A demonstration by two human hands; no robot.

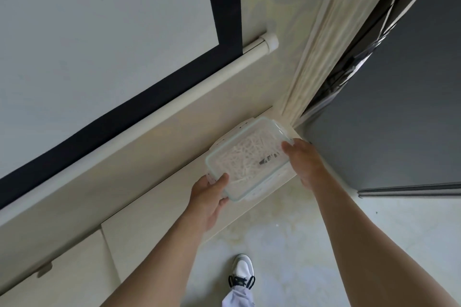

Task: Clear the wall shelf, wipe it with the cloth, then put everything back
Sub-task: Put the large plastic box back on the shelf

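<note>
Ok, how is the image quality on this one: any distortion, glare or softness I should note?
Head view: strong wide-angle distortion, so the shelf edge and the roller tube run steeply slanted. Light is flat and dim, with no hard shadows. The clear container, held by the left hand and right hand, looks soft, its pale contents smeared. No strong glare.

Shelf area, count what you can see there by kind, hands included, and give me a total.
Clear lidded container holding white sticks, at the shelf end: 1
Hands, left hand and right hand, each gripping a container end: 2
Shelves: 1
Cream curtain: 1
Projection screen roller: 1
Shoe on the floor: 1
Total: 7
</note>
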